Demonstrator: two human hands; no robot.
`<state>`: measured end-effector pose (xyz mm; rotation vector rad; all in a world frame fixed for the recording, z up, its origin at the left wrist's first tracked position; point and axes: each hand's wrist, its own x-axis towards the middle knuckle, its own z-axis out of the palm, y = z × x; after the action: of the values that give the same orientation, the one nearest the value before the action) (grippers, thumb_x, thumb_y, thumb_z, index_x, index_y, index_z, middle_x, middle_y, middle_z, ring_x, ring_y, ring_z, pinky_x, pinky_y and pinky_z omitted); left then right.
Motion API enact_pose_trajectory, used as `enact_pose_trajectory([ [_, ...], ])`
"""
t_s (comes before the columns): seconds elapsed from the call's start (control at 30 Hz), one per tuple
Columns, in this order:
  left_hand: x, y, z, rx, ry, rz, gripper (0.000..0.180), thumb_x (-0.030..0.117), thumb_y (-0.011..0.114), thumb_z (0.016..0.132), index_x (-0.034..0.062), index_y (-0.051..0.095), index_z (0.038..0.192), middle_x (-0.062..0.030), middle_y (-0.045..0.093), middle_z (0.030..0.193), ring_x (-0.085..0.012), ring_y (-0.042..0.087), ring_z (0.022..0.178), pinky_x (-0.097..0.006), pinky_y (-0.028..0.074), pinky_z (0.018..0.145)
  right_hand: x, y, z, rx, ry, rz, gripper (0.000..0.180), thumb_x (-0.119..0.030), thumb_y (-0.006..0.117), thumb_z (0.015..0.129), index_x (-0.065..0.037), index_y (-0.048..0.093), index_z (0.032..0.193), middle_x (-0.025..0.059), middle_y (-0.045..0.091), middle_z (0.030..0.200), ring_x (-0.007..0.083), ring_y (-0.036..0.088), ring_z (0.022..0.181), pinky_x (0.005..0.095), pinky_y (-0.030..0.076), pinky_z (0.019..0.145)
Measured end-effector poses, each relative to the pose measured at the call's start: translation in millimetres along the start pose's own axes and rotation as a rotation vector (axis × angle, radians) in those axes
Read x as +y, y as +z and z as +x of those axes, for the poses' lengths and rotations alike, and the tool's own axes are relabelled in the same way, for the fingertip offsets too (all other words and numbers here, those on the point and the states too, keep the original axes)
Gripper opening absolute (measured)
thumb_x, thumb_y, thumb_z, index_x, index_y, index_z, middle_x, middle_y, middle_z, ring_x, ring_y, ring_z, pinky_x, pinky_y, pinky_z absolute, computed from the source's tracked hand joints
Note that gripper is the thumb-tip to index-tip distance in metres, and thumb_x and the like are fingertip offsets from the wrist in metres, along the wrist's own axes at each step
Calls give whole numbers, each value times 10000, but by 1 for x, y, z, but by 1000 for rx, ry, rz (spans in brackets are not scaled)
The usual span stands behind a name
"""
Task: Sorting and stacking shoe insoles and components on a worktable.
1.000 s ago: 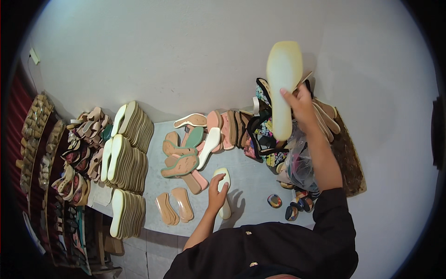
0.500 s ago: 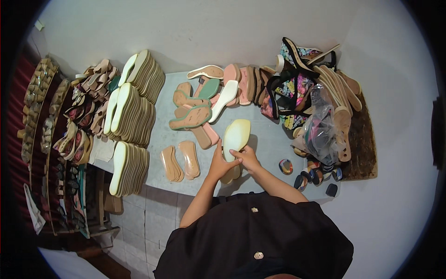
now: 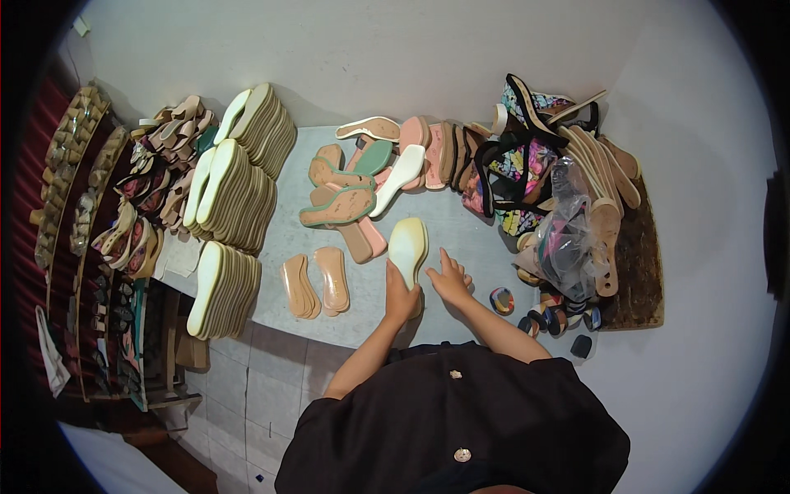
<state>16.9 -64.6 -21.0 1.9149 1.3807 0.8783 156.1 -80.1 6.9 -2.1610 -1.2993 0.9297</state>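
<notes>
Left hand (image 3: 401, 298) grasps cream shoe sole (image 3: 409, 245) toward its narrow end, over the bench (image 3: 461, 229); long axis runs forward from that hand, wide end away. Right hand (image 3: 449, 281) released, fingers spread, just right of sole; left hand nearer. Tan insoles (image 3: 332, 284) left of left hand.

We see one pale yellow shoe sole (image 3: 409, 241), smooth-faced and plain, with a broad, rounded forepart narrowing towards the waist. It points away from the body, broad end foremost, above the bench (image 3: 485, 251); we cannot tell whether it touches. The left hand (image 3: 401, 298) grips its narrower part, hiding the heel end from us.
</notes>
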Motion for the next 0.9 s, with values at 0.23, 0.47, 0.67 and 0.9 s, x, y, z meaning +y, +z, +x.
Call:
enact_pose_trajectory([
  [0.23, 4, 10, 6, 27, -32, -27, 920, 65, 658, 681, -157, 72, 1355, -350, 224, 1380, -424, 220, 1318, -390, 213, 1087, 25, -3, -16, -98, -137, -231, 648, -456, 496, 825, -155, 342, 1377, 157, 302, 1419, 307, 259, 1318, 659, 118, 968],
  [0.47, 14, 9, 8, -31, -39, -39, 852, 58, 616, 714, -146, 94, 1355, -360, 168, 1395, -452, 166, 1325, -408, 171, 1098, 21, -10, -29, -123, -200, -323, 555, -426, 453, 867, -183, 370, 1359, 189, 253, 1434, 331, 206, 1343, 691, 86, 964],
  [0.67, 2, 18, 6, -30, 26, 13, 800, 38, 566, 728, -126, 109, 1365, -387, 159, 1381, -477, 158, 1318, -425, 184, 1088, 21, -5, -30, -114, -246, -358, 467, -427, 422, 886, -293, 408, 1334, 196, 238, 1440, 347, 202, 1342, 690, 71, 966],
  [0.9, 3, 18, 4, -48, 11, 46, 786, 41, 562, 734, -89, 134, 1380, -388, 156, 1382, -487, 170, 1309, -428, 191, 1083, 24, 0, -26, -4, -217, -198, 441, -346, 415, 888, -228, 451, 1311, 191, 337, 1390, 334, 271, 1312, 700, 55, 962],
])
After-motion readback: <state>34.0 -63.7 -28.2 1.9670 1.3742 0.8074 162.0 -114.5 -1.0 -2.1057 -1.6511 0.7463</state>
